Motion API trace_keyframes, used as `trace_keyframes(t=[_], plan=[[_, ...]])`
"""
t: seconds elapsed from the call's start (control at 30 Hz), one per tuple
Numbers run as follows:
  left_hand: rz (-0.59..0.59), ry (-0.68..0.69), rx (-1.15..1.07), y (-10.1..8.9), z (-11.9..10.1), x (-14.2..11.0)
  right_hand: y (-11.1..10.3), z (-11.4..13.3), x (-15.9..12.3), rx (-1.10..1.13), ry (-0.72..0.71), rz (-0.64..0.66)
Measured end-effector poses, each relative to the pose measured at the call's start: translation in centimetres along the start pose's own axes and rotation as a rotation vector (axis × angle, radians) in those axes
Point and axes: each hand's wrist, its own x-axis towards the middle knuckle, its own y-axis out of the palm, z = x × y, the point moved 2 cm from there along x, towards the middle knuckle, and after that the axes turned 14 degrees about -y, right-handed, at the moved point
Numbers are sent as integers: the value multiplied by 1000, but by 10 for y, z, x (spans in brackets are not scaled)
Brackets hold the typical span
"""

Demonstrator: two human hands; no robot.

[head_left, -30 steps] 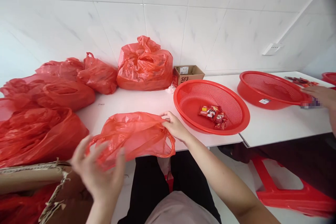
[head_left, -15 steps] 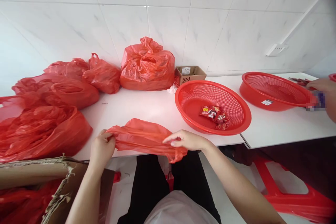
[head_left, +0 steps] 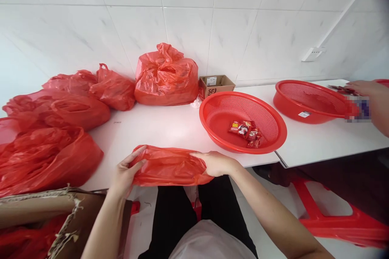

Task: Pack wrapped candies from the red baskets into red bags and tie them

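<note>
A red plastic bag [head_left: 172,166] is stretched sideways between my two hands at the table's front edge, above my lap. My left hand [head_left: 126,172] grips its left end, with the thumb and fingers round the folded film. At the right end, my right hand [head_left: 217,164] is closed on the bag, some of its fingers hidden in the plastic. Just beyond my right hand stands a red perforated basket [head_left: 209,133]. Several small red snack packets [head_left: 243,129] lie in it.
Filled red bags [head_left: 167,77] line the wall and the table's left side. A torn cardboard box [head_left: 88,206] with red plastic inside is at lower left. A small carton [head_left: 217,85] stands behind the basket. At right are another basket [head_left: 300,117], a co-worker's hand [head_left: 375,97] and a red stool [head_left: 328,226].
My left hand has come in from the lower left and taken hold of the bag's left end. The bag, loose before, is now folded flatter and pulled lengthwise between both hands.
</note>
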Motion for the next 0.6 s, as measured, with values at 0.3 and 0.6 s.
trace_keyframes(t=[0.3,0.6], plan=[[153,-31,29,28,-3,-13,-85,37,-69,-52,-278,-514],[166,-111,-28,39,6,-29,-138,-109,-30,-345,336,-70]])
